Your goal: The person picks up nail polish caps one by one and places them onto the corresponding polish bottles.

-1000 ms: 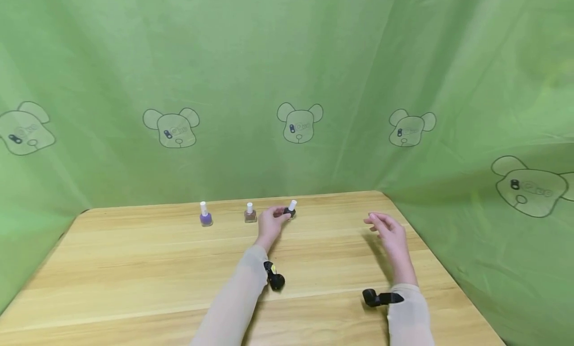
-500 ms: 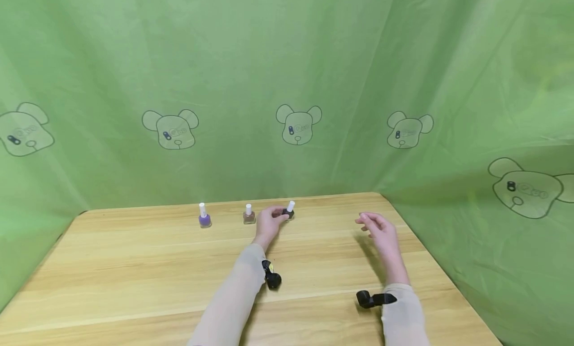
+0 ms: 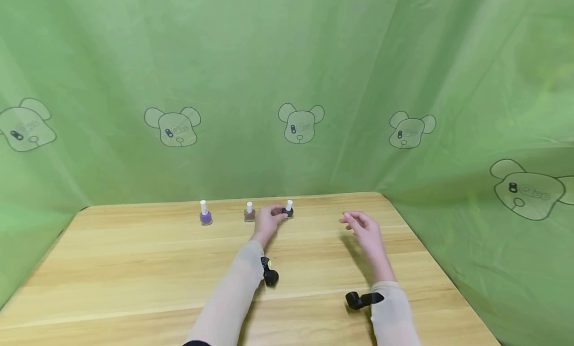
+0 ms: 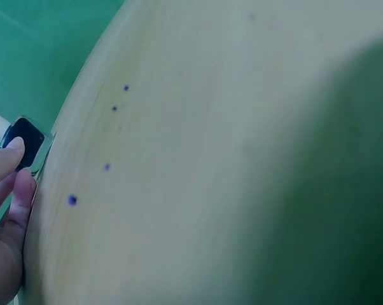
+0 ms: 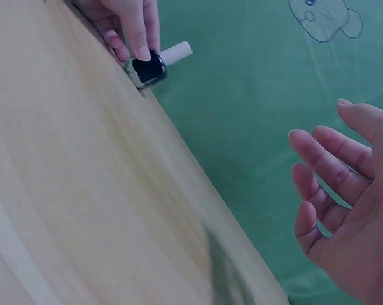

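My left hand [image 3: 267,222] pinches a dark nail polish bottle [image 3: 288,212] with a white cap between thumb and fingers, near the table's far edge. In the left wrist view the thumb lies against the side of the dark bottle [image 4: 30,141]. The right wrist view shows that bottle upright, its base at the tabletop. To the left of this hand stands a brownish nail polish bottle [image 3: 249,215], and farther left a purple one [image 3: 206,217], both white-capped. My right hand [image 3: 365,231] hovers over the table on the right, fingers loosely bent, holding nothing.
The wooden table [image 3: 157,266] has dark specks on its surface in the left wrist view. A green curtain [image 3: 242,86] printed with bear heads rises behind the table and along its sides. Both wrists carry black cameras.
My right hand has moved left, toward the dark bottle. The dark bottle, tilted to the right earlier, now stands more upright in my left hand's pinch. The other two bottles stay put.
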`<state>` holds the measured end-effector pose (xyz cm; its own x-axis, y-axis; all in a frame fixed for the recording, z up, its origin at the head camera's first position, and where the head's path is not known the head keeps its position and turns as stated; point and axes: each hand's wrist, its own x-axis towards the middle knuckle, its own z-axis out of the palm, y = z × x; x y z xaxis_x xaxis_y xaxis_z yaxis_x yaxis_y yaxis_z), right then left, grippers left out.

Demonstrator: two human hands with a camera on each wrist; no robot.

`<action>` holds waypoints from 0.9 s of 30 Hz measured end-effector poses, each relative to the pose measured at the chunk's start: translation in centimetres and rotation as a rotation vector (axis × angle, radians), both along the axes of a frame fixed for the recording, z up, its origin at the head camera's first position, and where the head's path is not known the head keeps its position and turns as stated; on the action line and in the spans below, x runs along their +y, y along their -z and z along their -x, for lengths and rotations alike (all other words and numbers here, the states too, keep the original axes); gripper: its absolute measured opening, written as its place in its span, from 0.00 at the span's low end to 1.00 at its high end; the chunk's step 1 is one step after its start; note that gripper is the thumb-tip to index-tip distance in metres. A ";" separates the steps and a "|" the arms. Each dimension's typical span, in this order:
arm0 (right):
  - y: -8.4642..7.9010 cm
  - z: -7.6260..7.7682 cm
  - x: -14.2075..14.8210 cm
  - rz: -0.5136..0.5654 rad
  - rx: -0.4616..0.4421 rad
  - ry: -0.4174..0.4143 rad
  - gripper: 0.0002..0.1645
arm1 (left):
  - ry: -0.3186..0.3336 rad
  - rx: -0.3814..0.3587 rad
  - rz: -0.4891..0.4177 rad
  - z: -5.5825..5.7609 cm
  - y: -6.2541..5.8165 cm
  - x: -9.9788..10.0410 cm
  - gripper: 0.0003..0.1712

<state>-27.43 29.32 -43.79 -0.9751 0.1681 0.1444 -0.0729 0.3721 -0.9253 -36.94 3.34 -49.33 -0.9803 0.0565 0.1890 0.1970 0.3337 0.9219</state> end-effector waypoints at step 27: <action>0.2 -0.1 -3.1 -0.021 -0.004 -0.086 0.24 | -0.018 -0.138 -0.110 -2.9 -0.9 -1.5 0.30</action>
<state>-27.30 26.20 -44.00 -0.9864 0.0803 0.1435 -0.1022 0.3838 -0.9177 -34.04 1.81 -48.40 -0.9981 0.0254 0.0570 0.0613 0.2315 0.9709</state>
